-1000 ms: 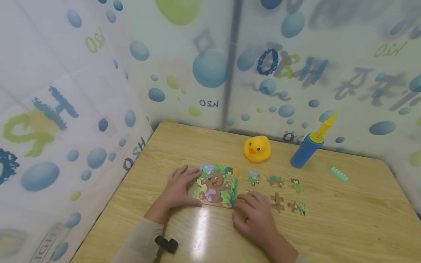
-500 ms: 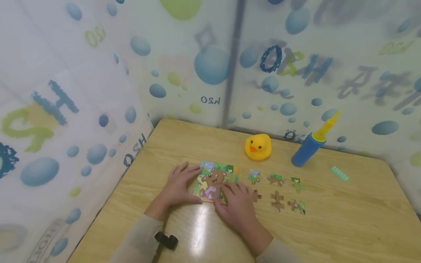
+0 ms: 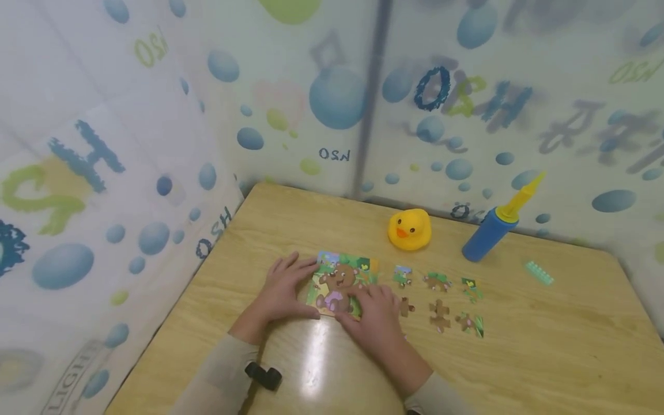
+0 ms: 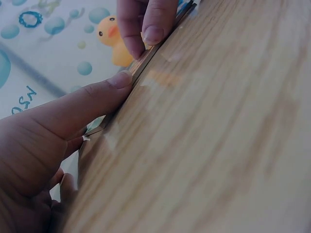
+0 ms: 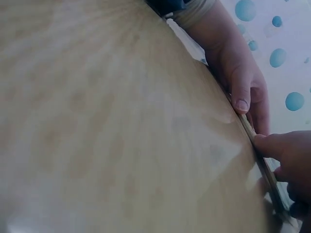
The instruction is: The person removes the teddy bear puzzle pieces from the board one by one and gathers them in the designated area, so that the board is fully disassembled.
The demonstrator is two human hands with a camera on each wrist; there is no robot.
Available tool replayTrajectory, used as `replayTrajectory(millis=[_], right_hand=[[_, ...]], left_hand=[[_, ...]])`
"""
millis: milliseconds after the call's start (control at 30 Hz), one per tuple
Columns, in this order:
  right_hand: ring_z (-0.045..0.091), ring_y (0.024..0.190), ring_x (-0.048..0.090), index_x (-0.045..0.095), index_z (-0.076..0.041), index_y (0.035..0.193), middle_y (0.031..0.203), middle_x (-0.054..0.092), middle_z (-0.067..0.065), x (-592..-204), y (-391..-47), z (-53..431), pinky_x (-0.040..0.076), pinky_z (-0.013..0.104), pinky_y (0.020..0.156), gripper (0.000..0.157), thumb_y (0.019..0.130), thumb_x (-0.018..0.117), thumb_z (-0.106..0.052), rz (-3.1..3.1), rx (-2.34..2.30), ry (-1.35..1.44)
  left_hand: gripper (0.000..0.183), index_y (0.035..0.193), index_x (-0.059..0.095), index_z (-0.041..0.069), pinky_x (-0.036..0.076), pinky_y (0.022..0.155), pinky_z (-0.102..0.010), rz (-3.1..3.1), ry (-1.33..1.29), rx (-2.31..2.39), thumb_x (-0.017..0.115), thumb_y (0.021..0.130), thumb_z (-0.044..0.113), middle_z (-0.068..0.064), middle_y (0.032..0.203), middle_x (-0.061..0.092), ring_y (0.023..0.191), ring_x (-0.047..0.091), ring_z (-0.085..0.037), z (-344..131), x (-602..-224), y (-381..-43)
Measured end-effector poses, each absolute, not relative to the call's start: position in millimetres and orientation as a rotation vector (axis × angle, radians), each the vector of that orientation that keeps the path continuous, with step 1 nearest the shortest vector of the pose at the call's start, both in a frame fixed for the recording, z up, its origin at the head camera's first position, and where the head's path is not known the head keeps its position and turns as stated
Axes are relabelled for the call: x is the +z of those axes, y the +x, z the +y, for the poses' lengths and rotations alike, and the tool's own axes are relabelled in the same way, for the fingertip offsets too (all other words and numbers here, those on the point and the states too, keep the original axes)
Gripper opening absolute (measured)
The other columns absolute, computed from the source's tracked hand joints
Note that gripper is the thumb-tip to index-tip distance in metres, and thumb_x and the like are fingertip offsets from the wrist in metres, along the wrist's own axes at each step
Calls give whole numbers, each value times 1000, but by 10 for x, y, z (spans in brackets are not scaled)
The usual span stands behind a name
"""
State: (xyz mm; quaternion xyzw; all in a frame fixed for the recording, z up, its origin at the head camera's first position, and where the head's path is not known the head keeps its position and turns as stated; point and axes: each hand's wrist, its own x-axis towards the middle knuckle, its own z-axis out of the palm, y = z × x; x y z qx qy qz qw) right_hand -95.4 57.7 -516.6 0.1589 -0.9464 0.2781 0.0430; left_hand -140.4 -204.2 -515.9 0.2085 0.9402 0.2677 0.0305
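Note:
A square jigsaw puzzle with a brown cartoon bear lies flat between both hands in the head view. My left hand holds its left side, fingers at the far left corner and thumb along the front edge. My right hand grips the near right part, its curled fingers over the picture and hiding that corner. Both thumbs meet the thin front edge in the left wrist view, where the left thumb lies straight. From the right wrist view, the right hand bends at the same edge, facing the left hand.
Several loose puzzle pieces, such as a brown one, lie in two rows right of the puzzle. Behind them stand a yellow rubber duck and a blue hand pump. A pale green toy brick lies farther right on the wooden table.
My right hand has moved left from beside the puzzle's right edge onto its near right part, baring some of the loose pieces. The left hand stays in place.

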Motion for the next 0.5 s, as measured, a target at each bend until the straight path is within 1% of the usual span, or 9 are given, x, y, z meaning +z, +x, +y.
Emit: replayTrajectory(millis=[100, 200, 333, 500], right_hand=[[22, 114, 52, 73, -29, 129, 122, 69, -6, -5154, -988, 598, 33, 55, 102, 50, 88, 82, -56, -2933, 902, 487], [19, 107, 50, 72, -28, 128, 109, 67, -10, -5149, -1020, 613, 33, 53, 100, 51, 88, 83, -56, -2972, 955, 467], [17, 101, 47, 72, -26, 127, 94, 57, -14, -5129, -1037, 622, 32, 51, 98, 51, 87, 85, -54, -3002, 996, 443], [18, 100, 47, 73, -25, 126, 92, 56, -14, -5083, -1018, 616, 32, 51, 97, 50, 85, 88, -48, -2992, 1030, 437]], left_hand=[[115, 159, 53, 18, 1, 128, -64, 2888, 638, 826, 96, 62, 63, 0, 170, 39, 160, 19, -42, -2043, -5155, -1406], [115, 158, 53, 17, 2, 127, -65, 2890, 646, 835, 96, 62, 64, -1, 170, 40, 160, 20, -43, -2042, -5144, -1403], [113, 157, 55, 16, 5, 127, -68, 2902, 662, 838, 96, 63, 64, -3, 168, 43, 159, 22, -44, -2038, -5136, -1398], [114, 157, 55, 17, 4, 127, -67, 2899, 653, 836, 96, 63, 65, -3, 168, 43, 159, 21, -44, -2035, -5130, -1389]])
